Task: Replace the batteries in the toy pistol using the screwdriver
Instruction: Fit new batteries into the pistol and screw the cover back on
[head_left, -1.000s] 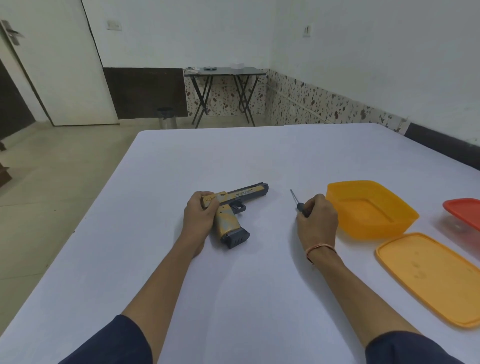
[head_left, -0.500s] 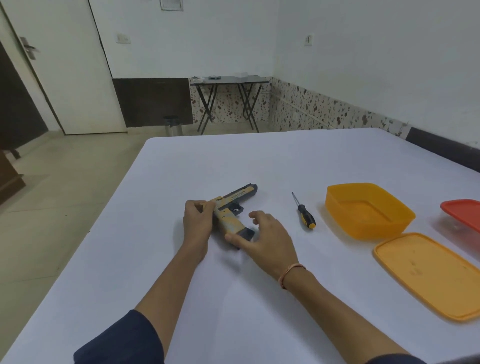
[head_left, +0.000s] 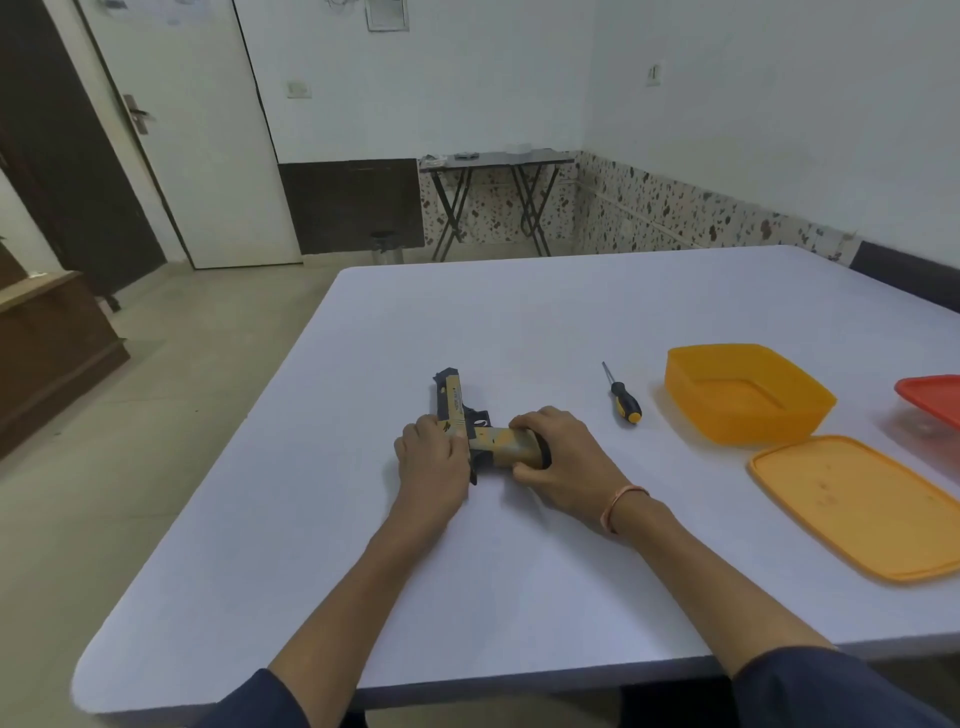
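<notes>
Toy pistol (head_left: 453, 410): flat on the white worktop (head_left: 519, 322), about mid-table, barrel aimed away from the person, handle sticking out to the right.
Left grip (head_left: 431, 457): fingers curled over the rear of the pistol's body, holding it down against the worktop.
Right grip (head_left: 566, 462): wrapped round the pistol's handle, fingers over the top near the butt, thumb tucked along the near side.
Screwdriver (head_left: 621, 396): lying loose on the worktop to the right of the pistol, between it and the orange tub (head_left: 727, 428), black-and-yellow handle toward the person, tip pointing away, well apart from both hands.
Orange tub: open, off to the right.
Orange lid (head_left: 857, 512): flat on the worktop just nearer the person than the tub.
Red-lidded box (head_left: 932, 397): at the right edge, partly cut off.
</notes>
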